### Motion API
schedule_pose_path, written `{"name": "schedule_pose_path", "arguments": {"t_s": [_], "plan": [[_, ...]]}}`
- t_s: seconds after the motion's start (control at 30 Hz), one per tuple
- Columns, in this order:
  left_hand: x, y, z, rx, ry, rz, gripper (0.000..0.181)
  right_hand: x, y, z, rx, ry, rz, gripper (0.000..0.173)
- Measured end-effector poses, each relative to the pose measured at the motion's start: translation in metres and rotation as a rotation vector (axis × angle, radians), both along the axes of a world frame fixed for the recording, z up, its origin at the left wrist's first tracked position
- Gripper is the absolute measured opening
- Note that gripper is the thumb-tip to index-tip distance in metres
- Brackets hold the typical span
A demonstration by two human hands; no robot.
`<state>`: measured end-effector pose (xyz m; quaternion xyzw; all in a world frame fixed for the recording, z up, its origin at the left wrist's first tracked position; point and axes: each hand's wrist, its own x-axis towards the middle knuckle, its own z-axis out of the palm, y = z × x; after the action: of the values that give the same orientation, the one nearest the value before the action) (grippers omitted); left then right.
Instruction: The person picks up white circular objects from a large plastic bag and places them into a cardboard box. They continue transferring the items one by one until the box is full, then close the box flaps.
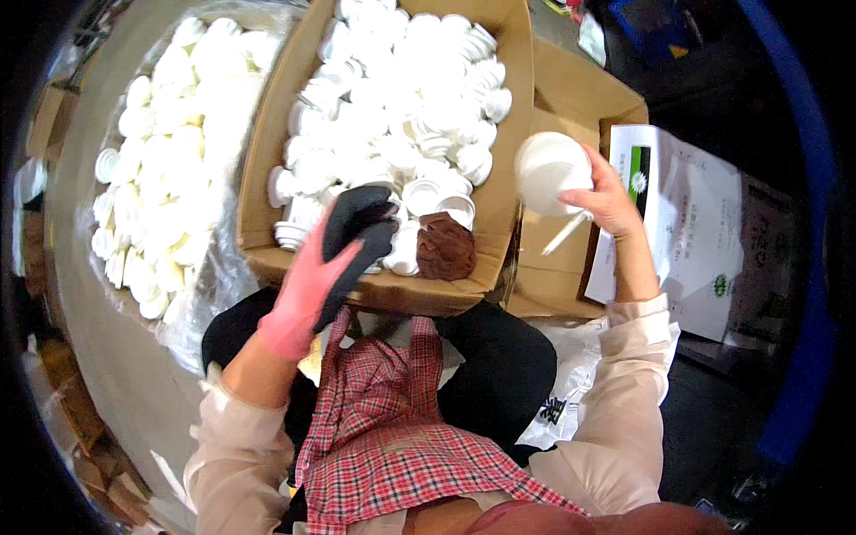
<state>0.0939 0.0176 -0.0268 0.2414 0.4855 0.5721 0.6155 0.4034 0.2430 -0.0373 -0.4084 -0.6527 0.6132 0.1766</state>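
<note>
My left hand, in a pink glove with black fingers, is over the near left part of a cardboard box. Its fingers curl near the white parts there; whether it holds one is unclear. My bare right hand grips a round white plastic piece by its edge, right of that box and over a second open carton. A thin white stick-like part points down from below the same hand. Many round white plastic parts fill the box. A crumpled brown cloth lies on them at its near end.
To the left, a plastic-lined heap of off-white round parts rests low down. The second carton stands right of the box, beside a white printed carton. A white printed sack lies near my right knee.
</note>
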Motion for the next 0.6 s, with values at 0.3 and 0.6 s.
{"name": "schedule_pose_path", "arguments": {"t_s": [0.3, 0.6], "plan": [[-0.062, 0.014, 0.011, 0.188, 0.099, 0.189, 0.043, -0.208, -0.125, 0.034, -0.082, 0.41, 0.237, 0.073], [-0.094, -0.009, 0.009, 0.256, 0.064, 0.175, 0.035, -0.212, -0.145, 0.005, 0.193, 0.091, 0.207, 0.033]]}}
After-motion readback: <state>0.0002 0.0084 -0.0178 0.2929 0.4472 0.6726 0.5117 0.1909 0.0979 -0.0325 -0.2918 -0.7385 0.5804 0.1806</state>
